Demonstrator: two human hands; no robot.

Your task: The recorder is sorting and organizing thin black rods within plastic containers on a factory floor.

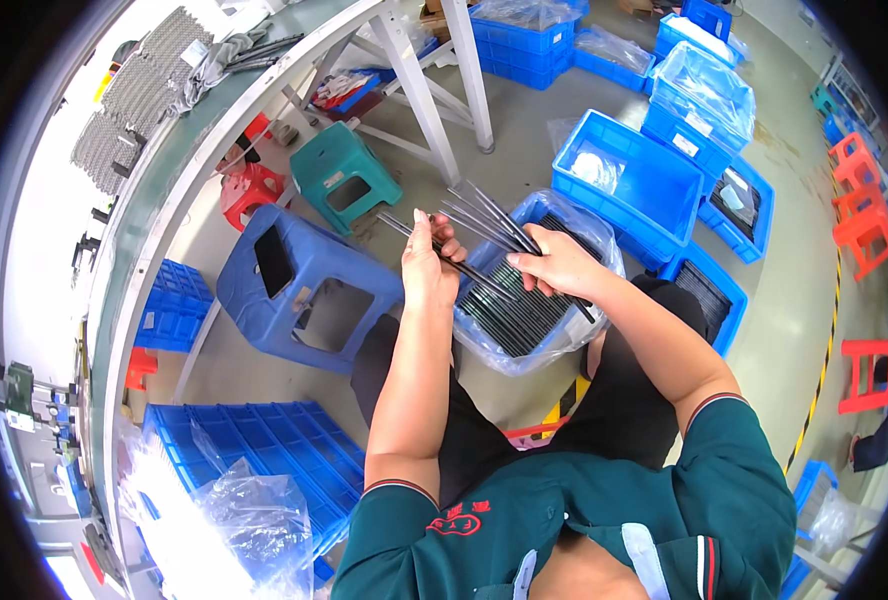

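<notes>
My left hand [431, 264] is closed round a few thin dark rods [482, 280], which slant down to the right. In my right hand [561, 266] is a fanned bundle of similar black rods [486, 222], their upper ends spread toward the upper left. Both hands are above a blue bin [604, 232] lined with clear plastic film [509, 362], between my knees. Many more dark rods [509, 325] lie side by side inside it. My fingers hide part of each bundle.
A blue stool [309, 270] bearing a black phone [273, 260] stands at the left, beside a green stool [342, 178]. Blue bins [629, 185] are grouped at the far right. A long workbench [179, 170] runs along the left; stacked blue crates [264, 450] sit near its lower end.
</notes>
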